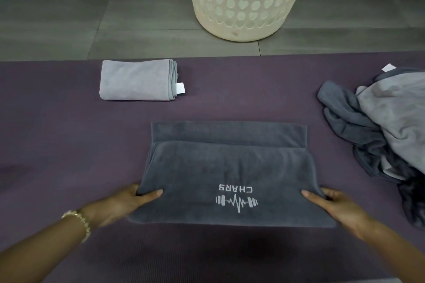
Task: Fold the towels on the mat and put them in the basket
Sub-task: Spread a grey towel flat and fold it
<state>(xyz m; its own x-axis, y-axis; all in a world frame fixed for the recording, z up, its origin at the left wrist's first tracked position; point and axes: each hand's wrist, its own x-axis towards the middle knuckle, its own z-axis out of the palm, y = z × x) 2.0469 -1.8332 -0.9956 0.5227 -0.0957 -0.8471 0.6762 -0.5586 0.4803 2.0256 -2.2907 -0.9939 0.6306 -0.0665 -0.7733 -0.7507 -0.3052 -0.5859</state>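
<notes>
A dark grey towel point(230, 167) with a white "CHARS" logo lies partly folded in the middle of the purple mat point(57, 140). My left hand point(124, 204) pinches its near left edge, thumb on top and fingers underneath. My right hand point(331, 207) pinches the near right edge the same way. A folded light grey towel point(135, 80) with a white tag sits at the far left of the mat. The cream basket point(243, 0) with heart-shaped holes stands on the floor beyond the mat.
A heap of unfolded towels point(381, 126), dark grey and light grey, lies at the mat's right side. Grey floor tiles point(92, 18) stretch behind the mat. A gold bracelet point(80, 220) circles my left wrist.
</notes>
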